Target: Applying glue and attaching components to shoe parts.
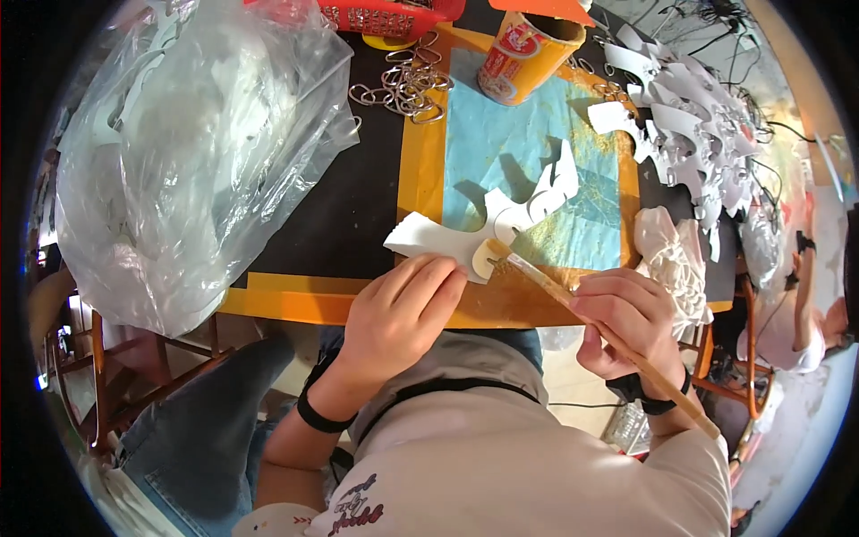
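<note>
My left hand (403, 306) has its fingers bent over the near edge of a white, curvy cut-out piece (443, 240) and grips it there; its thumb is hidden. The piece stretches away to the right with notches and lobes, partly raised over a blue sheet (483, 134). My right hand (626, 318) is closed around a long wooden-handled brush (550, 288). The brush tip touches a rounded tab of the white piece, beside my left fingertips. A yellowish coating shows on the tip and tab.
A large clear plastic bag (197, 170) of white pieces fills the left. Metal rings (407, 85) and a red basket (385, 16) lie farther back, near an orange tub (526, 58). White cut-outs (693, 125) pile at right, above a bundle of white cloth (669, 264).
</note>
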`<state>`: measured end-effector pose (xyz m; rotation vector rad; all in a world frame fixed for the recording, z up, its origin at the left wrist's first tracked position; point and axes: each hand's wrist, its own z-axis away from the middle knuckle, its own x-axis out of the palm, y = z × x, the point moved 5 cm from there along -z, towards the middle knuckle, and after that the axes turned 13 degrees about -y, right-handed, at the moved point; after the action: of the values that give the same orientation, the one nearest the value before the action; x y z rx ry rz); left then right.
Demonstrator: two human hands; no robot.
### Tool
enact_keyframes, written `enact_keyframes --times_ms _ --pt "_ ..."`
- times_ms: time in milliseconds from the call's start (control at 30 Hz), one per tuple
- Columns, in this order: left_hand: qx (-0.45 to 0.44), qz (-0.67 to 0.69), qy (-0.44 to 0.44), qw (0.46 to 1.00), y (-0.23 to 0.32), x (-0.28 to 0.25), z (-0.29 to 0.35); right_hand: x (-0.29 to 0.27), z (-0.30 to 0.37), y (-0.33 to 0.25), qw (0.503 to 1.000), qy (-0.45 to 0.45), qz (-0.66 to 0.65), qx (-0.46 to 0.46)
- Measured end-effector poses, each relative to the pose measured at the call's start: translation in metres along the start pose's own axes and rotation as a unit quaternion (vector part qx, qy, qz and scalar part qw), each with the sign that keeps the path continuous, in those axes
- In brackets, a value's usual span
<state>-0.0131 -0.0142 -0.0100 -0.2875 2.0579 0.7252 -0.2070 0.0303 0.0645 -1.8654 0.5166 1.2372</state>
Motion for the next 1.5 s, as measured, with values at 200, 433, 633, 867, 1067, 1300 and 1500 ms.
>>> enact_keyframes --times_ms 200,433,633,867,1067,1300,1500 --pt "-0.002 -0.004 -0.002 1.0 -0.001 -0.001 0.002 -0.018 0.004 -0.011 1.0 -0.002 0.024 0.01" --pt "0.027 -0.023 0.001 0.999 -0.002 0.001 0.003 -0.003 -0.002 -0.014 1.0 0.017 0.004 -0.008" --pt "0.001 -0.003 -0.009 1.0 -0.001 0.0 0.003 -0.011 0.007 -0.012 0.998 0.013 0.061 0.031" --pt "0.01 -0.004 -0.002 1.0 -0.001 0.0 0.002 0.003 0.005 -0.02 0.999 0.033 -0.01 -0.006" --pt "0.025 -0.033 0.002 0.999 -0.003 0.002 0.005 -0.005 0.011 -0.012 0.999 0.02 -0.05 0.003" --pt "-0.001 -0.011 -0.015 1.0 -0.001 0.0 0.002 0.008 0.001 -0.007 0.999 0.032 -0.004 -0.017" --pt "0.023 -0.031 -0.008 0.999 -0.003 0.003 0.004 0.011 0.002 -0.003 0.999 0.033 0.01 0.008"
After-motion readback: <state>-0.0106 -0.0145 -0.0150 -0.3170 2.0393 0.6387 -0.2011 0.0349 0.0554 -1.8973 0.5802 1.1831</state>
